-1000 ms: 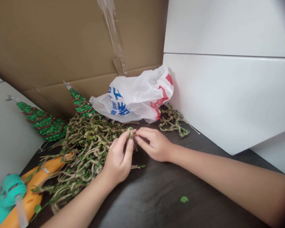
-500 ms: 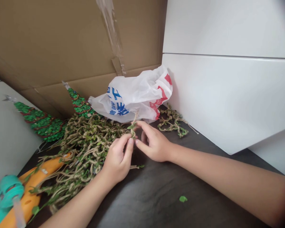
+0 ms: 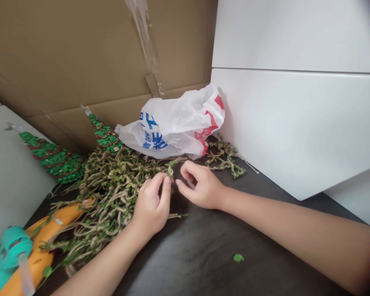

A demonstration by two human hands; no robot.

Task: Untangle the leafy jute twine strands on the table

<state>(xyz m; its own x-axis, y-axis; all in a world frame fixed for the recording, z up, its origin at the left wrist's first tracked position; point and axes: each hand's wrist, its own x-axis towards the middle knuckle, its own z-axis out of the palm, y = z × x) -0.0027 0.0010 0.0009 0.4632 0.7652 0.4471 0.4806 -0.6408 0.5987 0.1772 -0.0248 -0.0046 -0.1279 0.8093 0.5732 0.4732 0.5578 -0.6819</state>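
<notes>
My left hand (image 3: 152, 201) pinches a short piece of leafy twine (image 3: 170, 167) between thumb and index finger. The twine's loose end points to the upper right. Just right of it, my right hand (image 3: 200, 185) has its fingers curled, with thumb and index fingertips apart and nothing visible between them. A large heap of twine with green leaves (image 3: 111, 189) lies beside and behind my left hand. A smaller bunch of leafy twine (image 3: 225, 156) rests beyond my right hand, near the white panel.
A white plastic bag (image 3: 179, 119) lies before a cardboard sheet (image 3: 80, 53). Two small green trees (image 3: 54, 158) lean at the left. An orange object (image 3: 46, 238) and a teal tool (image 3: 10, 255) are at the lower left. One leaf (image 3: 238, 257) lies on the dark table (image 3: 197, 255).
My right index finger and thumb have moved apart, off the twine. The twine's loose end, upright before, now leans over to the right. My left hand still pinches it.
</notes>
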